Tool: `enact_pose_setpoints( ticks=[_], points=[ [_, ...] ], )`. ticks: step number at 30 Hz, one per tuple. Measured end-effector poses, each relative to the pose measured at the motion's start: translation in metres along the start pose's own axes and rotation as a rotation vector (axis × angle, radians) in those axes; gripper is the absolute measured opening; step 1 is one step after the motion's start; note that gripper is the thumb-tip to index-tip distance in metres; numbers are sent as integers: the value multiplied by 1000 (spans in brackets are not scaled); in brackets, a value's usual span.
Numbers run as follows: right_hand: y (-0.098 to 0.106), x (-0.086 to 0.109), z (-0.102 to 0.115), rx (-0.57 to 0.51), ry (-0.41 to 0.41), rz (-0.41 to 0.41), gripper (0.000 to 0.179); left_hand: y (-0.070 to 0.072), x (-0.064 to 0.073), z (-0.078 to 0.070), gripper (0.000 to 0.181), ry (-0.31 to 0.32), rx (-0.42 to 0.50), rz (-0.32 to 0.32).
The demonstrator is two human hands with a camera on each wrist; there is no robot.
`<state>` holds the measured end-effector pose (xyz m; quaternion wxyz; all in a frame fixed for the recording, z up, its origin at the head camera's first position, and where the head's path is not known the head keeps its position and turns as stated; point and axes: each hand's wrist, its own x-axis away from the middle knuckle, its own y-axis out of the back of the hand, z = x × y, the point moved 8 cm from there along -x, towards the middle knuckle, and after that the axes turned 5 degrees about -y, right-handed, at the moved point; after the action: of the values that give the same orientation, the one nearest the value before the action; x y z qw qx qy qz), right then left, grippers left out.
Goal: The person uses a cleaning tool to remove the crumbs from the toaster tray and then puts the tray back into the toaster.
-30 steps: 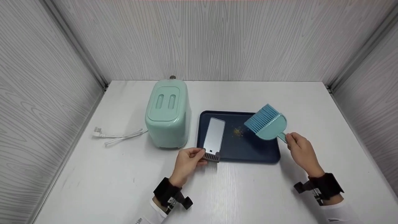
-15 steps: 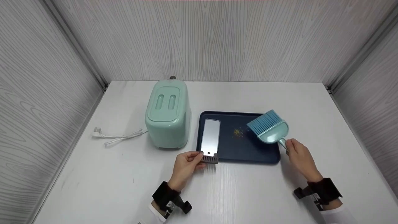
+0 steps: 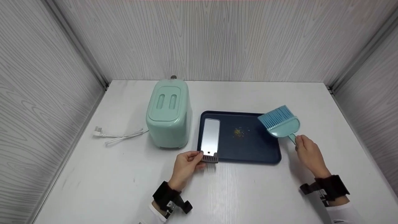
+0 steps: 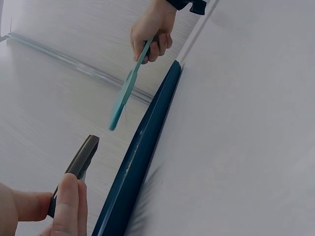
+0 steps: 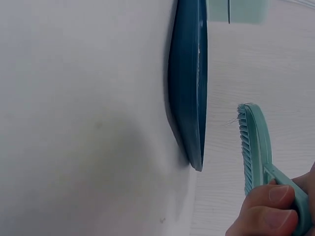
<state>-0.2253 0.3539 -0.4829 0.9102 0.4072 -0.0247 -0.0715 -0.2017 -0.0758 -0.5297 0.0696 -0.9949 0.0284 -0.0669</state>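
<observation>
My left hand pinches the dark slotted end of a flat metal crumb tray, which extends over the left part of a dark blue tray. In the left wrist view, the dark grey end sits between thumb and fingers, raised above the blue tray's rim. Gripped by its handle in my right hand is a teal hand brush, bristles toward the upper left. The right wrist view has the brush apart from the blue tray. Yellowish crumbs lie mid-tray.
A mint-green toaster stands left of the blue tray. Its white cord with a plug lies farther left on the white table. Wood-grain panels enclose the back and both sides.
The right hand has carried the brush rightward, off the tray's middle toward its right edge. The left hand shifted the crumb tray slightly left and nearer, then stayed still.
</observation>
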Motion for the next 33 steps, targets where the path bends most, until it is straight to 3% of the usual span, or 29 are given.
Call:
enact_pose_setpoints(
  ticks=[15,33],
  points=[
    [32,-22,-36,70,-52,-27,48,0,2,-1,34,6,5,8],
    [34,-31,-74,110,-157,50,50,0,2,0,34,5,-13,3]
  ],
)
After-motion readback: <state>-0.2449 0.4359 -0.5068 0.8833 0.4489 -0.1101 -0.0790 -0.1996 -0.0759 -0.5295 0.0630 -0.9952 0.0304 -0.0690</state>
